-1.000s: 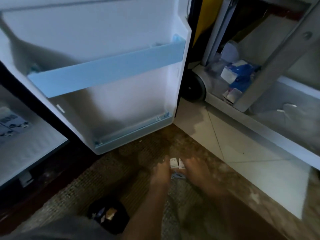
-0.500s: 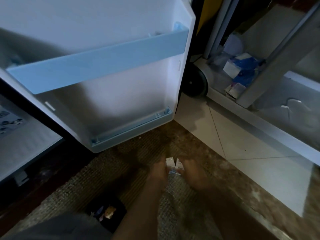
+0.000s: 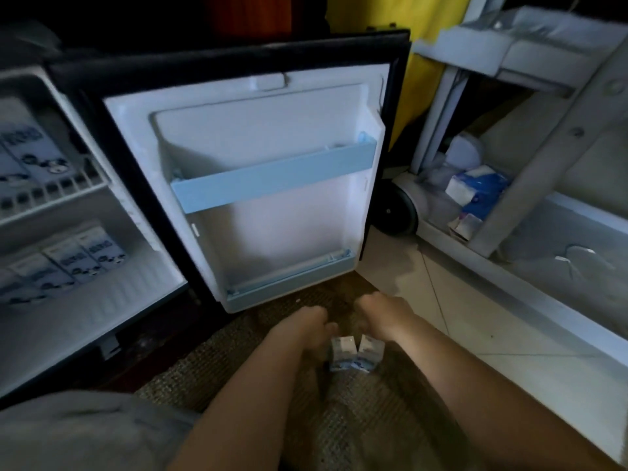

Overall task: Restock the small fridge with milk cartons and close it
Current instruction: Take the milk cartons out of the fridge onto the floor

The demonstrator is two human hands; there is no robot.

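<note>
Looks like the pickup step: left hand (image 3: 304, 329) and right hand (image 3: 379, 316) sit over two milk cartons (image 3: 341, 351) on the mat (image 3: 238, 362) right beneath the fingers (too blurry to tell if they're gripping yet), next up a firm grab, then leftward into the open fridge (image 3: 102, 317).

Woven mat (image 3: 217, 362) under and left of the right hand (image 3: 377, 316), pale tiled floor (image 3: 475, 334) just right of it. Up and right of that hand: grey service cart (image 3: 530, 185), black wheel (image 3: 399, 212) at its near corner, blue-and-white packs (image 3: 482, 192) on the low shelf, small box (image 3: 465, 227) tilted in front of them, crumpled clear plastic (image 3: 577, 260) in the bottom tray. Yellow fabric (image 3: 424, 79) hangs well beyond the hand, at the cart's left edge; labels too blurred to read
</note>
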